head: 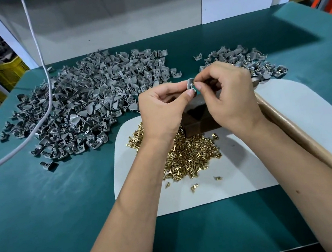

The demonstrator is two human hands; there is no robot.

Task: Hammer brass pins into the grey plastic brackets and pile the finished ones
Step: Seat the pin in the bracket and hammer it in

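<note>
table: green mat [45, 203], loads of bare space on the near left; its left edge drops off toward a yellow crate [5, 70], and the back is closed off by a grey board [117, 12]
white sheet: white sheet [239, 169] sits front and centre, rounded corners, its near edge well short of the table's near edge
big pile: grey brackets [87, 102] spread wide over the back left, with strays reaching out toward the left edge
small pile: second pile [243, 62] at the back right, some with brass showing, just behind the right hand
pins: brass pins [187, 154] heaped on the sheet between the two forearms, a few loose ones nearer the front
block: dark wooden block [200, 119] right under the hands, touching the pin heap
cardboard: brown cardboard edge [300, 136] runs diagonally along the right, tight beside the right forearm, so not much room there
cable: grey cable [37, 58] hangs down from above and trails over the big pile and off the left edge
left hand: left hand [163, 109] raised over the block, thumb and fingers pinching one bracket [190, 84]
right hand: right hand [230, 95] curled, fingertips nipped together against that same bracket; whatever is between them is too small to make out
gap: hands nearly touching, forearms angled in from the near edge
</note>
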